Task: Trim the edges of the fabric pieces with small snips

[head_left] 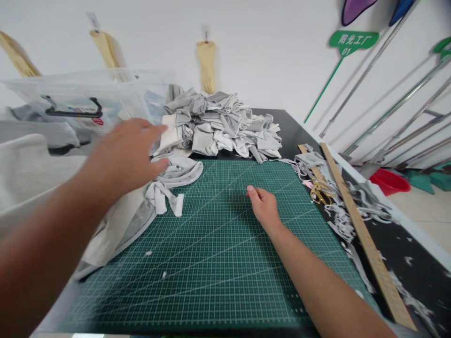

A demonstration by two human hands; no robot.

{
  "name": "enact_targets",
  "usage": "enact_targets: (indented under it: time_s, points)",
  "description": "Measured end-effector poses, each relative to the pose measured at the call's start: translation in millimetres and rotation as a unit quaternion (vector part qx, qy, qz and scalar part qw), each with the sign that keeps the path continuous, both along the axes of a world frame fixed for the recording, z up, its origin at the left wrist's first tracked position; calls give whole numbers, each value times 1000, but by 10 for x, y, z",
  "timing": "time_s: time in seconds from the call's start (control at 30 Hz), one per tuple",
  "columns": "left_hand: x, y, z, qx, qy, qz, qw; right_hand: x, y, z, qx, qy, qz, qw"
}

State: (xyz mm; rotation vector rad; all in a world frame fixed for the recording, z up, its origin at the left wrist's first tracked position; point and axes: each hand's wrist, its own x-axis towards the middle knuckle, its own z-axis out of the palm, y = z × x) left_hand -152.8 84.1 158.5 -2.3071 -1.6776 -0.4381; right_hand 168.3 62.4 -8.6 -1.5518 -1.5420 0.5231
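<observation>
My left hand (123, 155) is raised over grey and cream fabric on the left, slightly blurred, with thumb and fingers apart and nothing seen in them. Just past its fingertips is a heap of grey and cream cloth pieces (225, 122). Below it lies a grey cloth piece with a strap (181, 171) on the green cutting mat (211, 244). Over the middle of the mat, my right hand (264, 204) is closed, thumb pressed to the fingers. A tiny dark reddish tip shows by the thumb, too small to name.
A clear plastic box (116, 101) stands at the back left. Along the right lie a wooden ruler (366, 230), gold-handled scissors (319, 193) and grey fabric scraps (341, 223). Yellow gloves (206, 65) hang on the wall. A red dustpan (389, 182) is at the far right.
</observation>
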Motion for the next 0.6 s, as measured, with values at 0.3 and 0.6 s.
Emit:
enact_targets:
  time_s: [0.3, 0.6]
  points:
    - [899, 1467, -966, -61, 34, 110, 992, -2, 14, -7, -1, 8, 9, 1000]
    - [883, 1335, -1073, -61, 0, 76, 995, 13, 41, -12, -17, 34, 14, 999]
